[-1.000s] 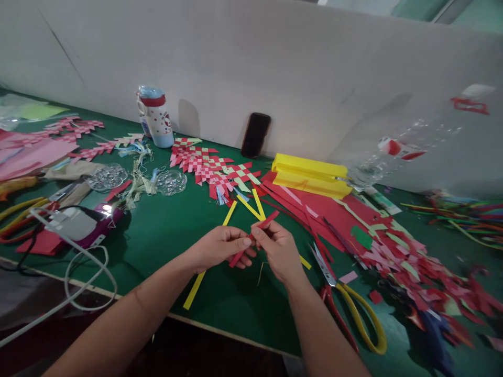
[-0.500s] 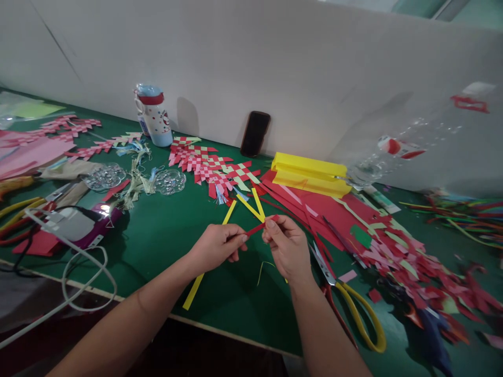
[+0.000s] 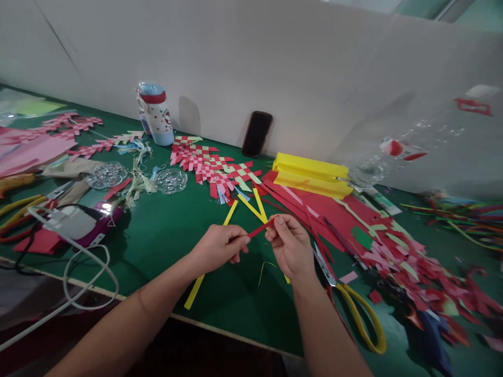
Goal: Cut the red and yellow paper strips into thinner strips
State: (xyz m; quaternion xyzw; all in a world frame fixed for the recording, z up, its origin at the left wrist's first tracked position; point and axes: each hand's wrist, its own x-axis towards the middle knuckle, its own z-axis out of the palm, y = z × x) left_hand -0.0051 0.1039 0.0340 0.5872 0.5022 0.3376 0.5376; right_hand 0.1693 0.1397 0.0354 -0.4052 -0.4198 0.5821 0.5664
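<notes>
Above the green worktop (image 3: 165, 235), the left hand (image 3: 218, 246) and right hand (image 3: 291, 246) each pinched one end of a red paper strip (image 3: 259, 229), fingers closed on it. Yellow-handled scissors (image 3: 353, 303) lay just right of the right hand; yellow strips (image 3: 230, 212) lay beneath.

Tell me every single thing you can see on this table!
table: 1, green, under everything
woven paper pieces: several, red and pale green, middle back
cup: 1, white with red band, by the wall
phone: 1, black, leaning on the wall
folded paper: 1 stack, yellow, right of the phone
scissors: 1, yellow and red handles, front right
paper scraps: many, red and pink, far right
yellow strips: a few, yellow, front middle
clear trays: 2, see-through, left of middle
cable: 1, white, front left
red strip: 1, red, held at both ends
left hand: 1, pinches the strip's left end
right hand: 1, pinches its right end
</notes>
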